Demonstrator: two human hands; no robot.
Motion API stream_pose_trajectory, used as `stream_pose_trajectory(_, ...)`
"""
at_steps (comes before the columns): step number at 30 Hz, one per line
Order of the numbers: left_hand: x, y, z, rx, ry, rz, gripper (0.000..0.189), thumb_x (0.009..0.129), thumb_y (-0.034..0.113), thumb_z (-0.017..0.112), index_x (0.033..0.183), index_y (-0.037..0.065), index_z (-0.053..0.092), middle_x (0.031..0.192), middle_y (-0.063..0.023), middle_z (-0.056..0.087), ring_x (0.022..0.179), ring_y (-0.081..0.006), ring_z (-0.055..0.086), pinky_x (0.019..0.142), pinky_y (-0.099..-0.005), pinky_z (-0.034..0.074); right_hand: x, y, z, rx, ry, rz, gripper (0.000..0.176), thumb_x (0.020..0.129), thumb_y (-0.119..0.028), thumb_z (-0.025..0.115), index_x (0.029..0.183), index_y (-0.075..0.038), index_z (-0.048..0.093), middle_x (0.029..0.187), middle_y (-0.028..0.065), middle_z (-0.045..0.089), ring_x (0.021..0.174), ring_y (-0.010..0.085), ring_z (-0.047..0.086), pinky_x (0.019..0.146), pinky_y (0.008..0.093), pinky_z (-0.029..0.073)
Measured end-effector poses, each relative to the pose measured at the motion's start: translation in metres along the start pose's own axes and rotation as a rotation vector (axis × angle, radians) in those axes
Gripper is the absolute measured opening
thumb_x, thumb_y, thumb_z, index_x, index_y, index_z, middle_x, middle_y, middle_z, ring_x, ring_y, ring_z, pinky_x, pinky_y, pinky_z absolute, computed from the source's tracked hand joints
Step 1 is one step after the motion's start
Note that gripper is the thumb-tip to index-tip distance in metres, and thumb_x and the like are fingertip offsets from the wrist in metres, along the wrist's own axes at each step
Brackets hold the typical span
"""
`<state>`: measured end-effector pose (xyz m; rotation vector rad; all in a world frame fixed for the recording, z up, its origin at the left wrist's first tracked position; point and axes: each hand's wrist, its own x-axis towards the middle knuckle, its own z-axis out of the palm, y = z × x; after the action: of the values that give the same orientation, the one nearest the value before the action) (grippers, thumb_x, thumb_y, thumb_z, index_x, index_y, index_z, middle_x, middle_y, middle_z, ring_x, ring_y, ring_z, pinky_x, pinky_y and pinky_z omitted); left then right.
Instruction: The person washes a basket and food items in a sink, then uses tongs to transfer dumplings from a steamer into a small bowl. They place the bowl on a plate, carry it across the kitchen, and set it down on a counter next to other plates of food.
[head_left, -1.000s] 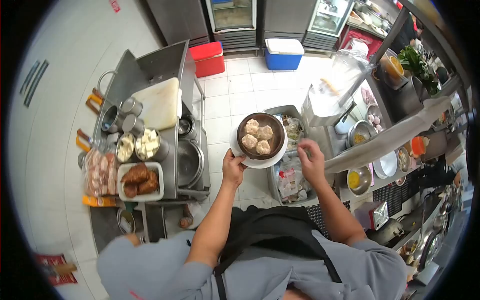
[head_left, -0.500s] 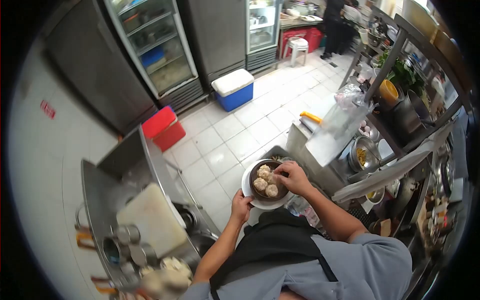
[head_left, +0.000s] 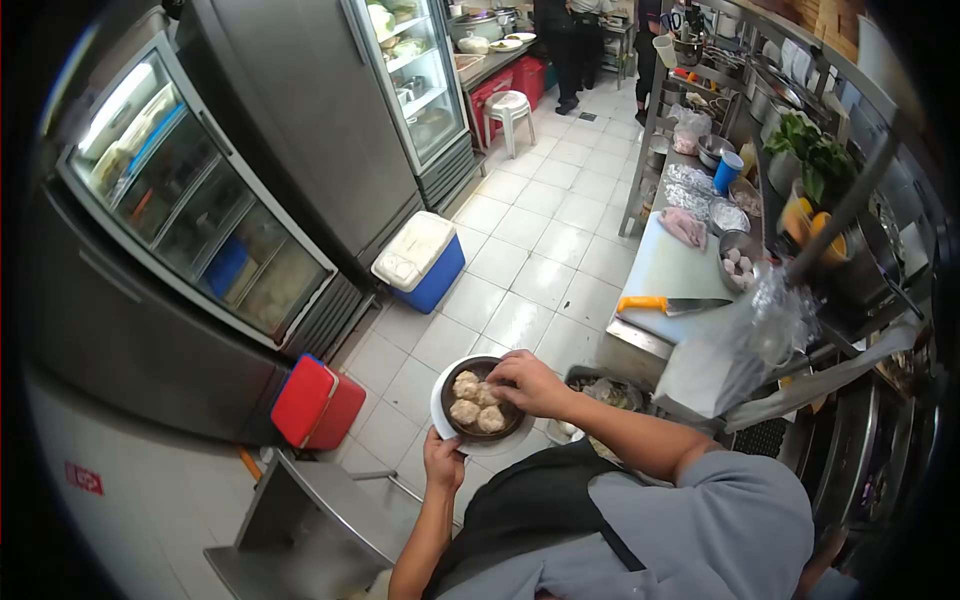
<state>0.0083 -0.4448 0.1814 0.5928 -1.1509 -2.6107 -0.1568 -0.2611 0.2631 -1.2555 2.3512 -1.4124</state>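
Observation:
My left hand [head_left: 444, 462] grips the lower-left edge of a white plate [head_left: 438, 408], fingers beneath it. On the plate sits a round dark brown dish [head_left: 492, 436] with several pale, lumpy dumplings [head_left: 464, 411] clustered inside. Reaching in from the right, my right hand [head_left: 532, 386] has its fingers closed together at the dumpling [head_left: 486, 394] on the upper right of the cluster. The fingers partly hide that dumpling. Both hands are in front of my black apron, above the floor.
A yellow-handled knife [head_left: 672, 305] lies on a white cutting board [head_left: 650, 262] at right, near a plastic bag [head_left: 765, 330]. A blue cooler [head_left: 425, 262] and a red cooler [head_left: 318, 402] stand before the fridges [head_left: 300, 130]. Several people [head_left: 568, 50] stand far back.
My view has swung right and forward, bringing the cutting board and knife into sight and the left-hand sink mostly out. The plate stays in my left hand, my right fingers still at the dumplings.

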Motion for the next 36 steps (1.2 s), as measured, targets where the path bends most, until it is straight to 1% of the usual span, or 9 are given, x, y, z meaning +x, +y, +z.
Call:
stream_pose_trajectory(11,0.223,0.100,-0.017,0.090,-0.179,-0.062,0.042,0.075,-0.010,0.050,0.116,-0.002,0.052,0.116,-0.0133,0.062,0.104,-0.0231,0.061,0.092,-0.0354,0.048,0.187,0.054,0.014,-0.096,0.048,0.185,0.025,0.078,-0.016,0.071,0.101,-0.007,0.069,0.101,0.0128,0.065,0.103,0.0314,0.056,0.092,0.0395,0.046)
stream_pose_trajectory(16,0.343,0.093,0.020,0.125,-0.405,-0.256,0.048,0.077,-0.006,0.049,0.125,-0.002,0.048,0.123,-0.0157,0.058,0.112,-0.0271,0.058,0.098,-0.0391,0.047,0.212,0.084,-0.040,0.006,0.527,0.318,0.038,0.083,-0.021,0.070,0.117,-0.006,0.061,0.113,0.0119,0.062,0.107,0.0270,0.057,0.091,0.0372,0.047)
stream_pose_trajectory(20,0.423,0.085,0.077,0.120,-0.422,-0.339,0.050,0.077,-0.007,0.047,0.127,-0.001,0.048,0.126,-0.0153,0.056,0.115,-0.0275,0.056,0.098,-0.0412,0.046,0.195,0.161,-0.102,-0.058,0.919,0.508,0.042,0.086,-0.027,0.068,0.121,-0.006,0.059,0.115,0.0137,0.061,0.108,0.0269,0.059,0.088,0.0370,0.048)
stream_pose_trajectory(26,0.570,0.094,0.093,0.185,-0.471,-0.320,0.060,0.073,-0.004,0.044,0.133,0.001,0.043,0.130,-0.0168,0.053,0.117,-0.0298,0.056,0.101,-0.0431,0.046,0.120,0.327,-0.206,-0.507,1.136,1.097,0.052,0.081,-0.034,0.071,0.121,-0.003,0.057,0.112,0.0205,0.061,0.108,0.0375,0.056,0.096,0.0448,0.043)
stream_pose_trajectory(29,0.623,0.123,0.121,0.162,-0.399,-0.301,0.058,0.072,-0.007,0.045,0.130,-0.001,0.046,0.126,-0.0155,0.056,0.111,-0.0261,0.058,0.098,-0.0370,0.047,0.086,0.398,-0.277,-0.924,1.229,1.135,0.040,0.082,-0.027,0.068,0.112,-0.002,0.061,0.112,0.0210,0.062,0.105,0.0385,0.058,0.092,0.0446,0.045)
stream_pose_trajectory(33,0.715,0.143,0.115,0.185,-0.339,-0.204,0.060,0.071,-0.006,0.048,0.131,-0.002,0.045,0.126,-0.0171,0.056,0.112,-0.0282,0.058,0.098,-0.0387,0.047,0.064,0.466,-0.345,-1.095,0.932,1.460,0.037,0.081,-0.041,0.063,0.107,-0.015,0.066,0.104,0.0126,0.065,0.094,0.0338,0.062,0.085,0.0466,0.048)
stream_pose_trajectory(34,0.738,0.146,0.119,0.189,-0.317,-0.186,0.060,0.071,-0.006,0.048,0.131,-0.002,0.045,0.126,-0.0174,0.056,0.113,-0.0287,0.058,0.099,-0.0391,0.047,0.074,0.445,-0.348,-1.439,0.387,1.182,0.038,0.084,-0.045,0.059,0.107,-0.016,0.066,0.106,0.0113,0.064,0.096,0.0310,0.061,0.087,0.0439,0.048)
stream_pose_trajectory(35,0.757,0.150,0.136,0.168,-0.284,-0.164,0.060,0.071,-0.006,0.049,0.130,-0.002,0.045,0.126,-0.0173,0.056,0.113,-0.0290,0.058,0.099,-0.0395,0.047,0.029,0.503,-0.347,-1.307,0.444,1.520,0.039,0.087,-0.044,0.055,0.108,-0.013,0.065,0.115,0.0112,0.061,0.103,0.0291,0.059,0.090,0.0405,0.047)
stream_pose_trajectory(36,0.771,0.157,0.162,0.152,-0.255,-0.142,0.059,0.071,-0.006,0.049,0.130,-0.002,0.045,0.125,-0.0173,0.056,0.113,-0.0293,0.058,0.099,-0.0398,0.047,-0.001,0.538,-0.342,-1.000,0.842,1.602,0.035,0.091,-0.037,0.050,0.110,-0.012,0.064,0.124,0.0131,0.057,0.112,0.0295,0.055,0.092,0.0387,0.046)
